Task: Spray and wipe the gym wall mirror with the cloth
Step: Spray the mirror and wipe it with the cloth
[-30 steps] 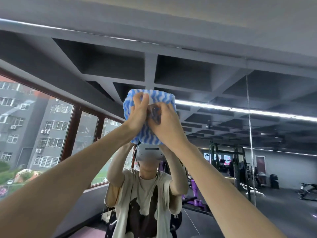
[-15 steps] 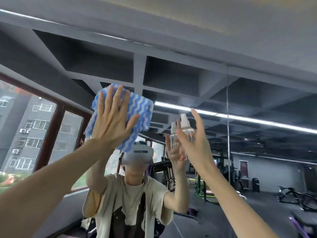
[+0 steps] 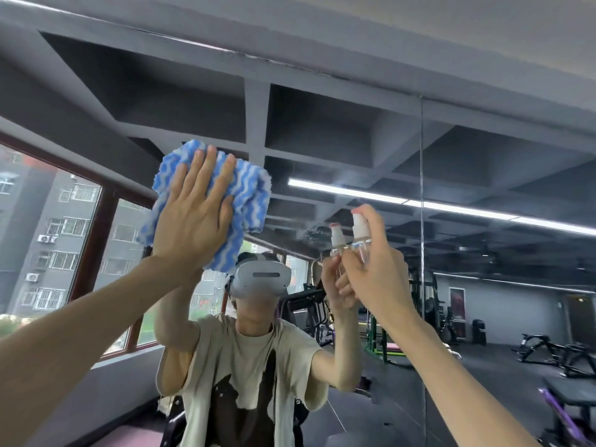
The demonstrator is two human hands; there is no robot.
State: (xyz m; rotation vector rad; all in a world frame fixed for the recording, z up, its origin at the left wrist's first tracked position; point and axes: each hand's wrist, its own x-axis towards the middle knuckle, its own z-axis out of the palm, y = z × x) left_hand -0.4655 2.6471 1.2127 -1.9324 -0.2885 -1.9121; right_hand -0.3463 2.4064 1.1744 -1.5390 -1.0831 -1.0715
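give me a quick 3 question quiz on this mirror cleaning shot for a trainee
1. True or false: the left hand presses the blue-and-white cloth against the mirror with straight fingers.
2. The right hand holds: A a squeegee, B a small clear spray bottle, C nothing.
3. Fill in: in this view the spray bottle is to the ___ of the cloth.
Key: 1 true; 2 B; 3 right.
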